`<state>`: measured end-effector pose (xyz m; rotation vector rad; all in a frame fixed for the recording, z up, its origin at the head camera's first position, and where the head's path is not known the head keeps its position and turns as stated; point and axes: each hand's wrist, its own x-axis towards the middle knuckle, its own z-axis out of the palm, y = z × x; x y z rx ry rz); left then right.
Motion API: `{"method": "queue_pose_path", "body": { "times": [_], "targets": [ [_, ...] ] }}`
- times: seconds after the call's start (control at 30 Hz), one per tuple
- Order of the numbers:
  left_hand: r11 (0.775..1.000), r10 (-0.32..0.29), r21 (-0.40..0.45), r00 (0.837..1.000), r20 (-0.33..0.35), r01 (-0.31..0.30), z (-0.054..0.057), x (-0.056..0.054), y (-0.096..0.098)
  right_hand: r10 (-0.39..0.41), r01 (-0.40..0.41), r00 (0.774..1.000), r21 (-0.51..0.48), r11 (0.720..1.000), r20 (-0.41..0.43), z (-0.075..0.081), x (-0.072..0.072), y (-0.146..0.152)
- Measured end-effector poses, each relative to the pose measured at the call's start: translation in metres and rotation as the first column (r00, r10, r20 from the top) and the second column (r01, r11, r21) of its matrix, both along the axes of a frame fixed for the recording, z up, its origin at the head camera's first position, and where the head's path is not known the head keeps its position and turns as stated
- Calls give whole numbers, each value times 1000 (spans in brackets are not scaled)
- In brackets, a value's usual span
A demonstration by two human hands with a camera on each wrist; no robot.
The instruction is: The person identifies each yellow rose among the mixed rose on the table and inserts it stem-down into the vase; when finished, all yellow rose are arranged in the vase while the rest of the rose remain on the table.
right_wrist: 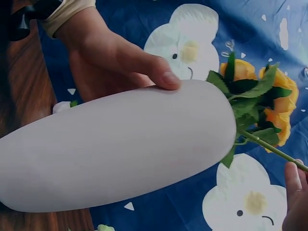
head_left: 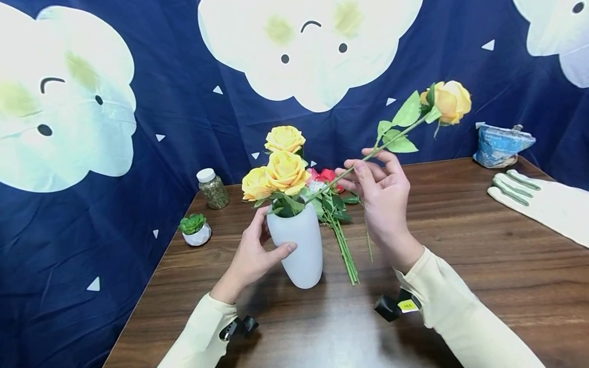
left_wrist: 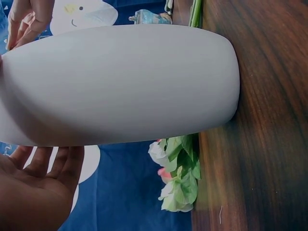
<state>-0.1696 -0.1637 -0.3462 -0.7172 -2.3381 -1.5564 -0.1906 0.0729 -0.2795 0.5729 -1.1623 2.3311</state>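
A white vase stands slightly tilted on the table, with several yellow roses and green leaves at its mouth. My left hand grips the vase's upper left side, thumb across the front and fingers behind. To the right, my right hand pinches the green stem of another yellow rose between thumb and fingers. That stem slants down leftward to the vase's mouth, its bloom high at the upper right. In the right wrist view the stem meets the mouth beside the leaves; its lower end is hidden.
Behind the vase lie red, pink and white flowers with a bundle of green stems. A lidded jar and a small potted succulent stand at left. At right are a blue pouch and a white item with green wavy strips.
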Motion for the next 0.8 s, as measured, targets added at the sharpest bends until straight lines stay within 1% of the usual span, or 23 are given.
{"method": "queue_pose_path", "body": {
  "times": [0.2, 0.27, 0.43, 0.53, 0.67, 0.8],
  "targets": [
    [1000, -1, 1, 1000, -2, 1, 0, 0, 0, -8, 7, 1000, 38, 999, 26, 2, -2, -7],
    [1000, -1, 1, 1000, 0, 1, 0, 0, 0, -10, 10, 1000, 59, 998, 12, 6, -2, -7],
    [1000, -4, -2, 1000, 7, 4, -1, 0, 2, -67, 77, 995, 139, 987, -76, 18, -2, 0],
    [1000, -2, 0, 1000, 4, 2, 0, 0, 2, -75, 94, 991, 177, 980, -111, 23, -2, 2],
    [1000, 0, 0, 1000, 2, 0, 0, 1, 1, -55, 83, 990, 220, 972, -128, 26, -3, -1],
    [1000, -1, 3, 1000, 8, 1, 0, 1, 1, -52, 78, 993, 250, 965, -108, 26, -2, -7]
  ]
}}
